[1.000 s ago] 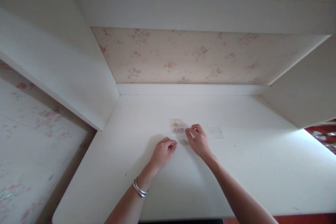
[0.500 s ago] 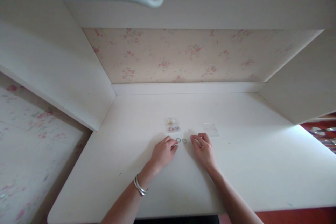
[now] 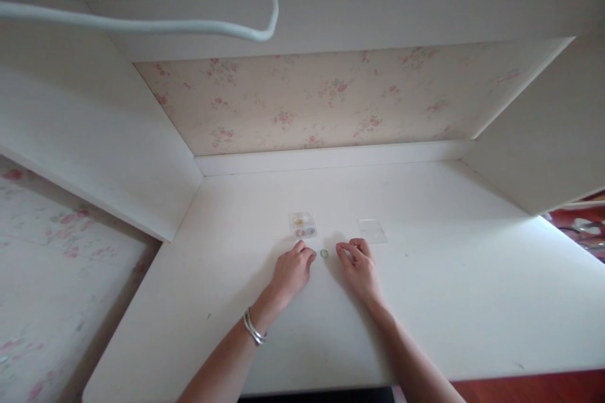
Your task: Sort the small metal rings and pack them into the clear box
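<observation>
My left hand (image 3: pixel 292 269), with a silver bangle (image 3: pixel 254 326) at its wrist, pinches a small ring whose edge barely shows at the fingertips. A second pale greenish ring (image 3: pixel 324 253) lies flat on the white desk, between my two hands. To the right of it, my right hand (image 3: pixel 362 269) rests with thumb and fingers drawn together; anything between them is too small to make out. Just beyond my left hand sits a clear compartment box (image 3: pixel 303 225) with small gold and silvery pieces in it. A clear flat lid (image 3: pixel 372 231) lies beyond my right hand.
The white desk (image 3: pixel 454 277) is bounded by side panels and a low back rail (image 3: pixel 331 154). A white cable (image 3: pixel 155 26) hangs across the upper left. Metal objects (image 3: pixel 588 227) show on a red surface at the far right.
My left thumb and fingers have closed on the left one of the two rings. My right hand keeps its pinched pose. The whole view has tilted and shifted slightly.
</observation>
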### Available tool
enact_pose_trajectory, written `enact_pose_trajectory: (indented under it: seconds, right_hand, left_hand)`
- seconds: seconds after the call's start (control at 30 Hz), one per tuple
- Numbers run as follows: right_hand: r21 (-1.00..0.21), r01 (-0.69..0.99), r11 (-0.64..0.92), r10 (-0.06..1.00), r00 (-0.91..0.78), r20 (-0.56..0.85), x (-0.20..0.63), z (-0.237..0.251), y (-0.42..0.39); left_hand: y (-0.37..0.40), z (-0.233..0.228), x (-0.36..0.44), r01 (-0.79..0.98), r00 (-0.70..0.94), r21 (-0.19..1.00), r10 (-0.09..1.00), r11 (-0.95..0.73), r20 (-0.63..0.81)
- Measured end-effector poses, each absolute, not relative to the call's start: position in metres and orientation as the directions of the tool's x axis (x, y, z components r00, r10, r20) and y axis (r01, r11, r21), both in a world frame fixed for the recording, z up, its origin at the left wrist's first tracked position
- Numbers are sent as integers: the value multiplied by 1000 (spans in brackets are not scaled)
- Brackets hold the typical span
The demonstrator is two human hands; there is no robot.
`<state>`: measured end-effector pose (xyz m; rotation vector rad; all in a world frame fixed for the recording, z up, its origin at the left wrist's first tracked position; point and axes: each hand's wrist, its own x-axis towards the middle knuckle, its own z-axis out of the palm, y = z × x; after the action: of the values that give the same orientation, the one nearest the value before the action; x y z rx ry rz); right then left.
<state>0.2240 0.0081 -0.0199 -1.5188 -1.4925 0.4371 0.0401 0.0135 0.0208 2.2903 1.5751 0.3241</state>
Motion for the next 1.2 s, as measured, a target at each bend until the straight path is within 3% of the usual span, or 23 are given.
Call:
enact_pose_trajectory:
  seconds: [0.23, 0.57, 0.67, 0.83, 0.97, 1.2]
  right_hand:
    - [-817, 553, 164, 924, 204, 323, 225, -19, 8]
    - [-808, 572, 144, 926, 211, 314, 226, -20, 10]
    - [-782, 602, 164, 921, 191, 340, 225, -19, 7]
    - [-612, 723, 321, 913, -64, 402, 213, -7, -4]
    - [-429, 808, 404, 903, -275, 331, 197, 5, -6]
    - [-312, 866, 390, 918, -339, 206, 181, 13, 6]
  left_hand:
    - [28, 29, 37, 790, 281, 537, 953, -298, 115]
    - [57, 31, 47, 856, 230, 427, 954, -292, 190]
    - [54, 30, 42, 840, 218, 449, 947, -305, 234]
    - [40, 28, 19, 767, 147, 564, 940, -305, 308]
    - [29, 21, 0, 725, 108, 636, 955, -265, 275]
    - [17, 8, -8, 658, 86, 723, 975, -209, 204]
